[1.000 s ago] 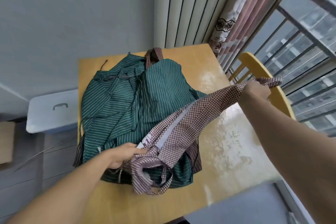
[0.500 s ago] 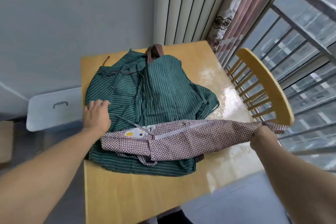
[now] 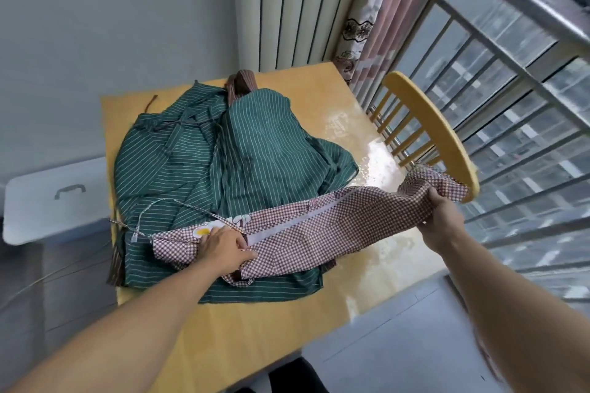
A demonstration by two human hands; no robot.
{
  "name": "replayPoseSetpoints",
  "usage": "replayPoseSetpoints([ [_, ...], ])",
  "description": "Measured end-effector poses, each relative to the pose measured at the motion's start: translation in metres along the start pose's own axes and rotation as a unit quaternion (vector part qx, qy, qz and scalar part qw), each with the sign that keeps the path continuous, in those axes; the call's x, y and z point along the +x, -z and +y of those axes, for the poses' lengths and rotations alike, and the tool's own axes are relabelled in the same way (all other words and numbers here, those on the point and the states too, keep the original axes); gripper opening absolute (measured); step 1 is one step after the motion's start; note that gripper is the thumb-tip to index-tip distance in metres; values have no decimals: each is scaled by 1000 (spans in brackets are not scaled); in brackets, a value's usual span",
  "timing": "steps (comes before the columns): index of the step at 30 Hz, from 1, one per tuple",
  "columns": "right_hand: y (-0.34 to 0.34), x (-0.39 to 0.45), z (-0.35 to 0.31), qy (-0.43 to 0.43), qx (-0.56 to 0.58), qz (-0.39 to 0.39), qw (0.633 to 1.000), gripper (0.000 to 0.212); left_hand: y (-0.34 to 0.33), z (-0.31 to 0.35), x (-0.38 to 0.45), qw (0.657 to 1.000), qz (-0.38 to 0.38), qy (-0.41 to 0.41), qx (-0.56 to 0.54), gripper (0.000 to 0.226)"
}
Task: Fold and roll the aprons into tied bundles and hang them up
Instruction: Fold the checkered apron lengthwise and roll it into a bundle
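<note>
A brown-and-white checked apron (image 3: 335,226), folded into a long band, lies stretched across the front of a pile of green striped aprons (image 3: 242,153) on the wooden table (image 3: 255,335). My left hand (image 3: 223,247) rests on the band's left part, its thumb curled over the near edge of the cloth. My right hand (image 3: 442,220) grips the band's right end and holds it up off the table, beside the chair. A thin apron tie (image 3: 159,206) trails out to the left over the green cloth. A brown striped apron (image 3: 241,83) peeks out at the pile's far side.
A yellow wooden chair (image 3: 427,128) stands against the table's right side. Window bars (image 3: 510,105) and a curtain (image 3: 373,19) lie beyond it. A white box with a handle (image 3: 57,198) sits left of the table. The grey wall is behind.
My left hand moved from the green pile's left side onto the checked band. My right hand still holds the right end, now lifted a little. The tie now lies spread to the left.
</note>
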State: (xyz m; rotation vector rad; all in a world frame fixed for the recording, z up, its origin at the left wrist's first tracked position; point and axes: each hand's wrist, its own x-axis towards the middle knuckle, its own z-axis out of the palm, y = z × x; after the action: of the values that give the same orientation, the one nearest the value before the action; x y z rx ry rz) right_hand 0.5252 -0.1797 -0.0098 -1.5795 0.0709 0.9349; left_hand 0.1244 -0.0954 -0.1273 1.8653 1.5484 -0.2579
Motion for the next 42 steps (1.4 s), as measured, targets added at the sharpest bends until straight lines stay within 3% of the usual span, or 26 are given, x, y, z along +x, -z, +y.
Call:
replayPoseSetpoints([
  [3, 12, 24, -6, -7, 20, 61, 998, 19, 2, 0, 6, 990, -18, 13, -137, 25],
  [5, 20, 45, -8, -30, 32, 93, 995, 25, 7, 2, 16, 986, 12, 25, -166, 23],
  [9, 41, 90, 4, -76, -55, 76, 993, 23, 14, 11, 34, 980, 109, 89, -141, 24],
  [12, 49, 121, 12, -125, -74, 92, 985, 20, 14, 24, 43, 975, 130, 144, -105, 23],
  [14, 49, 134, 12, -146, -93, 84, 981, 23, 14, 26, 45, 979, 95, 150, -100, 28],
  [18, 53, 163, 12, -157, -153, 62, 974, 44, 20, 33, 48, 974, -66, 138, -168, 57],
  [20, 51, 173, 11, -128, -178, 80, 972, 48, 22, 34, 45, 970, -114, 144, -159, 52],
  [22, 48, 172, 8, -77, -234, 84, 966, 34, 22, 31, 42, 966, -126, 136, -180, 35],
  [26, 53, 166, 4, -11, -353, 109, 929, 11, 24, 29, 41, 954, -17, 111, -277, 3],
  [29, 53, 162, 6, -3, -439, 70, 896, 34, 25, 33, 48, 963, 76, 91, -243, 13],
  [32, 53, 163, 9, 43, -516, 47, 854, 34, 25, 34, 54, 969, 103, 89, -206, 26],
  [35, 58, 167, 14, 68, -541, 57, 836, 32, 30, 31, 53, 970, 35, 80, -225, 34],
  [39, 61, 166, 13, 61, -506, 88, 856, 30, 38, 24, 43, 932, -136, 109, -317, 53],
  [42, 64, 168, 15, 42, -485, 73, 871, 33, 35, 16, 34, 939, -162, 105, -285, 43],
])
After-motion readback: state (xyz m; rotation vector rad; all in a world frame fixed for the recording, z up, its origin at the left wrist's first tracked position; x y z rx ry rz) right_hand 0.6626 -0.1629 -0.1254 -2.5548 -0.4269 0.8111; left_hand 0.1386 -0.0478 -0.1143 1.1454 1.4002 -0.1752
